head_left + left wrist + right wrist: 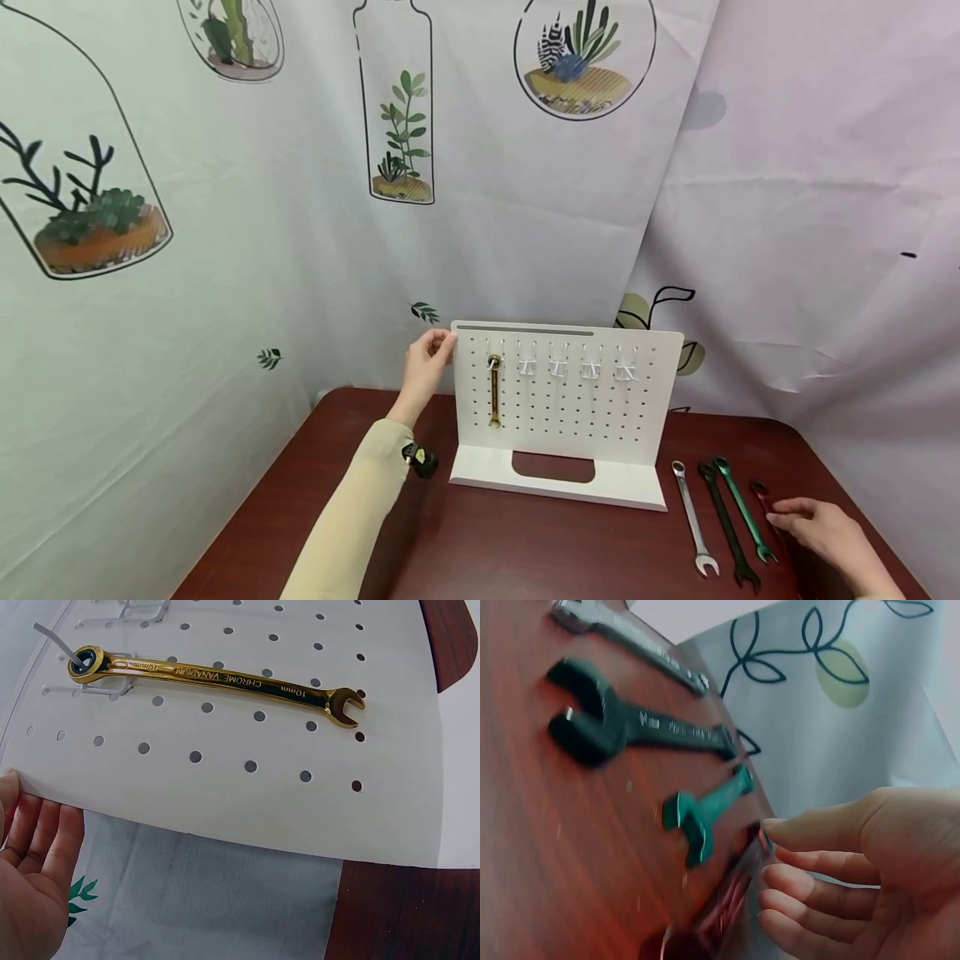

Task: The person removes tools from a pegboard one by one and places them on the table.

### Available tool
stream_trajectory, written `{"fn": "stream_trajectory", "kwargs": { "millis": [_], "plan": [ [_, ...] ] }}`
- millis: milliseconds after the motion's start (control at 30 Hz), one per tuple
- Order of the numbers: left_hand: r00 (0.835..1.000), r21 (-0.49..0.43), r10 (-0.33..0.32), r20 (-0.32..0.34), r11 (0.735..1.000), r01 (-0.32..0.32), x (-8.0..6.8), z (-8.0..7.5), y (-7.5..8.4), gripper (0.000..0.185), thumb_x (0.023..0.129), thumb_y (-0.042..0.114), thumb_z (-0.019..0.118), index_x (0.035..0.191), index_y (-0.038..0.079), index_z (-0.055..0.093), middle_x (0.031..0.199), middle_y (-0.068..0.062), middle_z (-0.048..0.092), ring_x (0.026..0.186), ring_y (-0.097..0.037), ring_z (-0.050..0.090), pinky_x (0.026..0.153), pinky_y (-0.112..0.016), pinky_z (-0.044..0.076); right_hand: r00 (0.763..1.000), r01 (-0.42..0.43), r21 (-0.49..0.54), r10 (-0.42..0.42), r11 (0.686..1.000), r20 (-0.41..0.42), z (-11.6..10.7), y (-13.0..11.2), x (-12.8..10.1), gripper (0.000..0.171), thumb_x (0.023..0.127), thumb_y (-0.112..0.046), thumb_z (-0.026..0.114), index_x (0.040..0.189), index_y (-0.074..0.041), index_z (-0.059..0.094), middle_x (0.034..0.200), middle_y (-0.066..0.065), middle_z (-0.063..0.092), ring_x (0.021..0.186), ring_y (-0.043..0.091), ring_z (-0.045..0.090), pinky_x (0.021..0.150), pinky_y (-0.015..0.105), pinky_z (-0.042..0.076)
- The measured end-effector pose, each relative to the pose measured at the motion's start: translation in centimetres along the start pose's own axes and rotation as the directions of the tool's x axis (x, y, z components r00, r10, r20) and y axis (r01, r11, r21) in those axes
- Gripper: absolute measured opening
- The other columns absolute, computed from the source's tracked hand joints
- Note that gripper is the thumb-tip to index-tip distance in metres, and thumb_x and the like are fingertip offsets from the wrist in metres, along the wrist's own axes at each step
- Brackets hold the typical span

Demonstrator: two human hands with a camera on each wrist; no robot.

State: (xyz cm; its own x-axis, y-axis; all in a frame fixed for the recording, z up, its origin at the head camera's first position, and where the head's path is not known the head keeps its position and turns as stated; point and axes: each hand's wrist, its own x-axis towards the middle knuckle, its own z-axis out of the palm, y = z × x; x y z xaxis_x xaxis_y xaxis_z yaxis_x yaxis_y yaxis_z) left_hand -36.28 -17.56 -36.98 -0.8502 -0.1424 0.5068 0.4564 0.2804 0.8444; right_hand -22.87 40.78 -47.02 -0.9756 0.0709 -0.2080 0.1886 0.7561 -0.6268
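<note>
Red wrench [767,502] lies at the row's three-o'clock end; my right hand [821,529] pinches it. My left hand [425,367], fingers relaxed, steadies the pegboard [570,417] at nine o'clock.

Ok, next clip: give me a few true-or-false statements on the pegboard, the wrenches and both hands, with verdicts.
1. A gold wrench hangs on the white pegboard. True.
2. The left hand rests flat on the table. False: it touches the pegboard's upper left edge.
3. Four wrenches hang on the board. False: only the gold one hangs; the silver wrench, black wrench, green wrench and red wrench lie on the table.
4. The right hand has its fingers at the red wrench. True.
5. The green wrench lies between the black and the red one. True.
</note>
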Motion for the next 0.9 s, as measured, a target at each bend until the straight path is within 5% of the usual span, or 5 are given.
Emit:
{"fn": "stream_trajectory", "kwargs": {
  "millis": [133,400,700,900],
  "plan": [
    [1.000,0.006,0.008,0.002,1.000,-0.008,-0.1,0.1,0.2,0.026,0.104,0.017,0.060,0.111,-0.007,0.064,0.095,-0.030,0.060,0.090,-0.044,0.063,0.086,-0.052,0.058,0.998,0.052,-0.026,-0.053,0.998,-0.035,0.4,-1.8,0.2,0.058,0.095,-0.041,0.069,0.120,0.011,0.064,0.099,0.018,0.071,0.081,0.022,0.066,0.065,0.041,0.055],
    [0.999,-0.022,0.036,0.000,0.999,-0.036,-0.1,-0.2,-0.1,0.029,0.101,0.030,0.065,0.107,0.002,0.068,0.091,-0.019,0.062,0.085,-0.033,0.064,0.082,-0.042,0.061,0.984,0.171,0.093,-0.165,0.981,-0.067,2.2,-6.0,1.2,0.056,0.098,-0.036,0.067,0.130,0.009,0.059,0.120,0.027,0.066,0.093,0.024,0.071,0.074,0.036,0.059],
    [0.998,-0.001,0.060,0.000,0.998,-0.060,-0.1,-0.4,-0.3,0.028,0.101,0.031,0.064,0.106,0.004,0.068,0.086,-0.009,0.061,0.079,-0.021,0.063,0.075,-0.031,0.061,0.952,0.302,0.238,-0.279,0.923,-0.126,5.7,-11.1,2.5,0.047,0.097,-0.021,0.070,0.131,0.009,0.059,0.114,0.019,0.070,0.095,0.023,0.070,0.079,0.029,0.059],
    [0.999,0.002,0.044,0.002,0.999,-0.044,-0.5,-0.3,0.4,0.028,0.102,0.027,0.063,0.107,0.000,0.066,0.089,-0.018,0.062,0.083,-0.032,0.064,0.081,-0.043,0.061,0.932,0.363,0.304,-0.340,0.881,-0.127,8.2,-13.8,3.5,0.039,0.096,-0.014,0.070,0.127,0.009,0.062,0.114,0.020,0.069,0.095,0.022,0.069,0.078,0.029,0.059]
  ]
}}
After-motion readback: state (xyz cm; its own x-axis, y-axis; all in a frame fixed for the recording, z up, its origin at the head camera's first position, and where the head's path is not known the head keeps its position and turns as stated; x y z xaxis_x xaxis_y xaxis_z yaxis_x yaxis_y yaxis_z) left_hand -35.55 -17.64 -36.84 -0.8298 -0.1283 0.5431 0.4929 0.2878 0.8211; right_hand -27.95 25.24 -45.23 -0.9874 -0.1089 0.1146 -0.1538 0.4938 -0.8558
